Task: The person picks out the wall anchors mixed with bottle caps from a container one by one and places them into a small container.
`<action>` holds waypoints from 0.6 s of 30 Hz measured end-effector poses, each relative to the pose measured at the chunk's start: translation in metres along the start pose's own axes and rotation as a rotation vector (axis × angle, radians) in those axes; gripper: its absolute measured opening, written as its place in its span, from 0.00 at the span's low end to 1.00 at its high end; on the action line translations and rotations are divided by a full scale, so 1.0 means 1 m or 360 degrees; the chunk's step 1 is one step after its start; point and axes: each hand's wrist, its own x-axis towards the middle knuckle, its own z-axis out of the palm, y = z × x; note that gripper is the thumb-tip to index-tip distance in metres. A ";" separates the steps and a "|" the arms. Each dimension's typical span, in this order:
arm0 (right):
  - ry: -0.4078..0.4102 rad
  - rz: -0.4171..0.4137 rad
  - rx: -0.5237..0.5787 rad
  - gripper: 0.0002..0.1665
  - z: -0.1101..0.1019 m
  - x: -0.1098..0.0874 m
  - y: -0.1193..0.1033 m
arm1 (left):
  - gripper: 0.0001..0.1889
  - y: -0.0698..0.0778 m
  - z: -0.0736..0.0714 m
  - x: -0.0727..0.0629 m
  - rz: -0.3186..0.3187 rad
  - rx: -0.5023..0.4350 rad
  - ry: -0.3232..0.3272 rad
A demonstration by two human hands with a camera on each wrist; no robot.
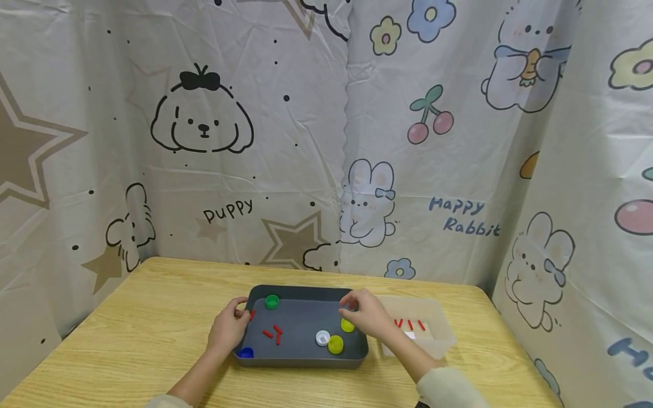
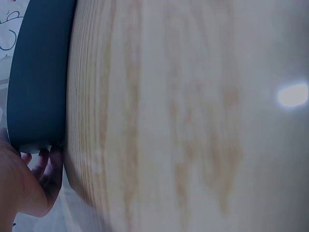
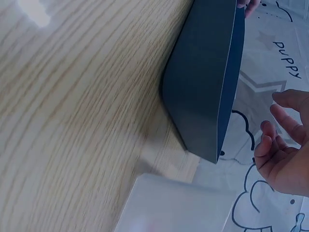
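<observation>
The left hand grips the left end of the grey tray, which rests on the counter beside a translucent box. The right hand, thumb and fingers parted with nothing visible between them, hovers over the tray's right side near the farther yellow cap. Good handling probably means steadying the tray while the right hand takes one piece at a time, without nudging the white cap. The curtain reads "Puppy" and "Happy Rabbit"; no brand is legible
</observation>
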 end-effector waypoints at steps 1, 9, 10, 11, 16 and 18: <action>-0.0007 -0.0007 0.0007 0.09 0.001 0.000 -0.001 | 0.20 0.000 0.000 0.000 0.0000 -0.0001 0.0000; -0.0075 -0.0016 0.0042 0.10 0.010 0.004 -0.009 | 0.20 -0.002 0.001 0.001 0.0001 -0.0004 0.0000; -0.0082 -0.0019 0.0046 0.11 0.011 0.004 -0.011 | 0.20 -0.002 0.001 0.002 0.0004 -0.0008 -0.0001; -0.0089 -0.0023 0.0051 0.11 0.012 0.004 -0.012 | 0.21 -0.002 0.001 0.002 0.0001 -0.0008 0.0000; -0.0101 -0.0050 0.0028 0.10 0.019 0.005 -0.017 | 0.21 -0.002 0.001 0.002 -0.0002 -0.0006 0.0004; -0.0103 -0.0066 0.0012 0.10 0.022 0.006 -0.019 | 0.21 -0.002 0.001 0.001 -0.0007 -0.0005 0.0003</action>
